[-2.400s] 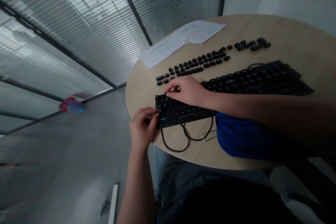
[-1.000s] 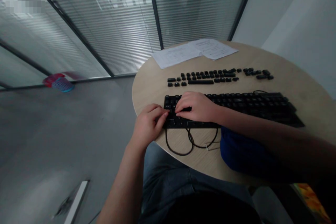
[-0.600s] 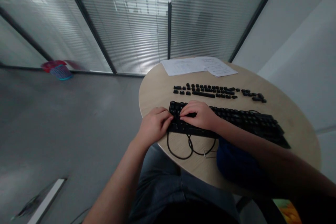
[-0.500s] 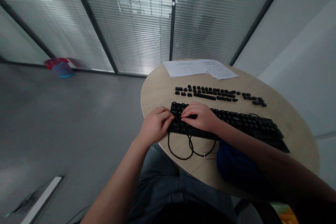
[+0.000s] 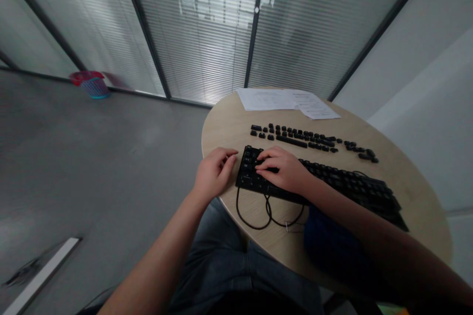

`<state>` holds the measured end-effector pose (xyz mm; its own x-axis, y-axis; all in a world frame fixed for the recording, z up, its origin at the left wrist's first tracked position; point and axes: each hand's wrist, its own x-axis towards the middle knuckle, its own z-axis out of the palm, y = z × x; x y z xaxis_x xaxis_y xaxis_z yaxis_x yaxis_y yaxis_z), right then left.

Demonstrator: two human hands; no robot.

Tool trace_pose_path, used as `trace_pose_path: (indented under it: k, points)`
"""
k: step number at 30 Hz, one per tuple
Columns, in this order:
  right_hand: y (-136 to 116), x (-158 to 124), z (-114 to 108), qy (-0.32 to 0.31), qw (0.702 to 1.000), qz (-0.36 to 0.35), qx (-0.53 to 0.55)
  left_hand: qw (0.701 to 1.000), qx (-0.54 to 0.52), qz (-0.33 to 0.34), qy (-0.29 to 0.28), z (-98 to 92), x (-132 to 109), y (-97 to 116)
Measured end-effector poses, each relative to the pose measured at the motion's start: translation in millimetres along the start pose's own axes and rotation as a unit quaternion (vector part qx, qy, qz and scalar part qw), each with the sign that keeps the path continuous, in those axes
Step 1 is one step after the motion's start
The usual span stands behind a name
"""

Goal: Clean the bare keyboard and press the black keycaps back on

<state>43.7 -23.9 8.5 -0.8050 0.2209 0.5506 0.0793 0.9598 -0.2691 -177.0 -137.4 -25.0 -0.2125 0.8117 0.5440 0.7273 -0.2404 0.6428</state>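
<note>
A black keyboard (image 5: 247, 174) lies near the front of the round table, its left part lacking many keycaps. My right hand (image 5: 283, 170) rests over that part with its fingers apart; what lies under the palm is hidden. Just off the keyboard's left end is my left hand (image 5: 216, 170), thumb and fingers apart, with nothing seen between them. Behind the keyboard, loose black keycaps (image 5: 291, 141) lie in rows, a long space bar among them. A black cable (image 5: 253, 228) loops out in front of the keyboard.
White printed sheets (image 5: 273, 99) lie at the far edge of the wooden table (image 5: 221, 128). A dark blue item (image 5: 325, 236) sits under my right forearm. A red and blue basket (image 5: 94, 86) stands on the floor by the glass wall. A second keyboard (image 5: 384, 206) seems to lie at right.
My left hand has drawn back to the left, off the keyboard's corner, and its fingers have parted. My right hand's fingers have spread from a pinch. The camera view has shifted slightly.
</note>
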Motion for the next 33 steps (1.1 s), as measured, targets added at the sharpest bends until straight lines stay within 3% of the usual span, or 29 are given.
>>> trace_pose_path:
  k: [8,15,33]
  points:
    - [-1.9,-2.9,3.4,0.004,0.997,-0.056,-0.048,1.0,0.008,-0.009,-0.014,1.9,-0.1,1.5]
    - [-5.4,-0.4,0.2,-0.014,0.998,-0.046,-0.05,1.0,0.005,0.0,-0.024,1.1,0.5,1.9]
    - [-10.0,1.5,-2.4,0.004,0.998,-0.033,-0.044,1.0,0.007,-0.006,-0.026,1.6,-0.7,4.7]
